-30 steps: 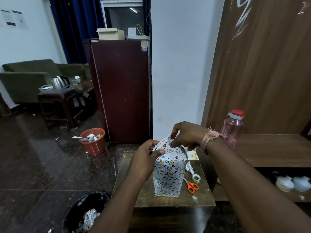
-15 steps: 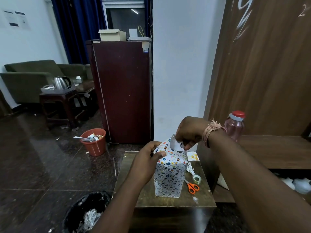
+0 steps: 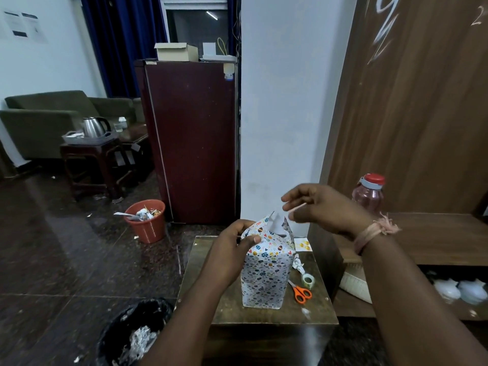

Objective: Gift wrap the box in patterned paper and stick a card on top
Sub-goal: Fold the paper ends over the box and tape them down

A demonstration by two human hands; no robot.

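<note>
— What's on the small wooden surface point(image 3: 211, 307)?
— The box point(image 3: 266, 276) in patterned paper stands upright in the middle, its top flaps open; orange scissors point(image 3: 301, 291), a tape roll point(image 3: 308, 280) and a card point(image 3: 302, 244) lie to its right.
— And the hands?
— The left hand point(image 3: 232, 257) grips the box's upper left edge, thumb pressing the front. The right hand point(image 3: 324, 210) hovers above the flaps, fingers loosely spread; whether they pinch anything, I can't tell.

You get dim indoor light, glare streaks on the glossy floor point(image 3: 79, 260), wide-angle bending at the edges, and a motion-blurred right hand point(image 3: 324, 207).
</note>
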